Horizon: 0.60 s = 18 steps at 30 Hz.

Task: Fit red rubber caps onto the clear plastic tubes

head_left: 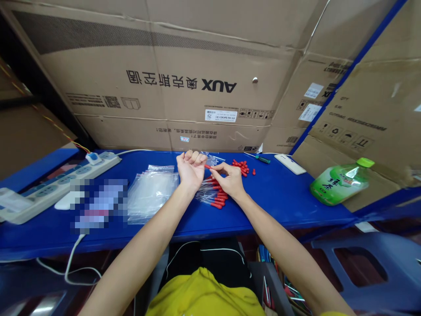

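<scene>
My right hand (232, 179) pinches a red rubber bulb (208, 166) between thumb and fingertips. Close against it is my left hand (191, 170), palm turned up and fingers curled in; whatever lies inside them is hidden. Beneath the hands lies a row of droppers (218, 205) with clear tubes and red bulbs, their bulb ends toward the right. Loose red bulbs (241, 167) are heaped just beyond my right hand, with one lying apart. Left of my left hand is a stack of clear zip bags (153, 193).
A green-handled screwdriver (262, 159) and a white flat object (290, 164) lie at the back of the blue table (263, 202). A green tea bottle (342, 182) rests at right. At left are a power strip (59, 184) and a blurred-out object with a cable. Cardboard walls the back.
</scene>
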{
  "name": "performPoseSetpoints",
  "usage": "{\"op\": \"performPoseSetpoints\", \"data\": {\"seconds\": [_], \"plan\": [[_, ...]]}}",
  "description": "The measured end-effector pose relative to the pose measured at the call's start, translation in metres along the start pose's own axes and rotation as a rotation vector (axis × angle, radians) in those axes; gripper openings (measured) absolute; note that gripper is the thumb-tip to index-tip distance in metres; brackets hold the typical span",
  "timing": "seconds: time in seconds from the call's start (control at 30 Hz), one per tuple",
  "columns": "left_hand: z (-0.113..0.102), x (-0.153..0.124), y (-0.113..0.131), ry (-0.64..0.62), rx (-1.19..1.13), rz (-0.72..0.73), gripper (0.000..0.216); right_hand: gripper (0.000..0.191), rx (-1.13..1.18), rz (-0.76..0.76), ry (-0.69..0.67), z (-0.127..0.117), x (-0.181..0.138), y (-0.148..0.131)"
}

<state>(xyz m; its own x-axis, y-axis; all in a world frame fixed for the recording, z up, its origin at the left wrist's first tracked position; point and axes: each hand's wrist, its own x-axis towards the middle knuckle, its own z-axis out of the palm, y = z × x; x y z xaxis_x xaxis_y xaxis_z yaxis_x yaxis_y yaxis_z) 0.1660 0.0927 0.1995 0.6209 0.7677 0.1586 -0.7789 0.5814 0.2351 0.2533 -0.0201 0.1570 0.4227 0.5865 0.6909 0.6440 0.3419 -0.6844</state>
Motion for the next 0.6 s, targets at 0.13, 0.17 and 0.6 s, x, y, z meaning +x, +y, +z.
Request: {"op": "performPoseSetpoints", "data": {"seconds": [0.13,0.17,0.6], "plan": [[-0.0011,-0.0002,0.0005,-0.008,0.024,0.000,0.040,0.015,-0.004,0.021,-0.001,0.0007,0.0000,0.0017],[-0.0017,-0.0003,0.0003,-0.009,0.036,-0.001,0.040,0.016,-0.004,0.031,-0.005,0.0005,0.0001,0.0026],[-0.0022,-0.0031,-0.0034,-0.010,0.057,-0.030,0.040,0.018,-0.006,0.031,-0.016,0.0000,-0.0009,0.0038]]}}
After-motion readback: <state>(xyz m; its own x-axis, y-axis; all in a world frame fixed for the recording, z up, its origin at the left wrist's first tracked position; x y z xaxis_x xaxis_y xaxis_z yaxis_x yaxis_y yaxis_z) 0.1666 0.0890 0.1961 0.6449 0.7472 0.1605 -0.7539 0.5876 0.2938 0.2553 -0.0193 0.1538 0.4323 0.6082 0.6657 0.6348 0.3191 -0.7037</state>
